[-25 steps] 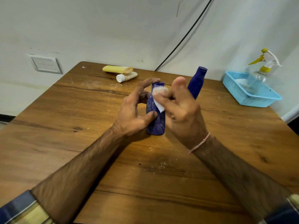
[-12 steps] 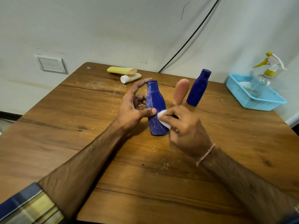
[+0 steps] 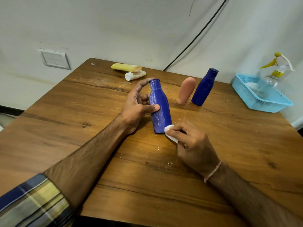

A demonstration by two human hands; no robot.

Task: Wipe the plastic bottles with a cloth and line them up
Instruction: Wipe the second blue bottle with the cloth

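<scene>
Nearest the body, low over the worktop [image 3: 82, 128], the right grip [image 3: 195, 145] is curled around a small white cloth [image 3: 170, 132], pinching it between thumb and fingers. The cloth's front edge touches the foot of the streaked blue bottle [image 3: 159, 110]. That bottle stands just ahead and to the left of the right grip, its base seemingly on the wood, its long axis leaning slightly away with the neck toward the far edge.

Beyond the cloth, the left grip [image 3: 136, 105] holds the bottle from its left side, with the thumb across the middle of the body and the forefinger arched up to the cap.

White streaks run along the body above the cloth, so I judge the wiping unfinished. The coming stroke should travel up the long axis, away from the right grip, while the left grip steadies.

Farther off, ahead and right, a pink bottle [image 3: 186, 90] and a second blue bottle [image 3: 204, 87] stand close together. Ahead of the left grip lie a yellow tube [image 3: 126, 67] and a white-capped tube [image 3: 135, 75]. Far right, a basket [image 3: 262, 104] holds a spray bottle [image 3: 268, 79].
</scene>
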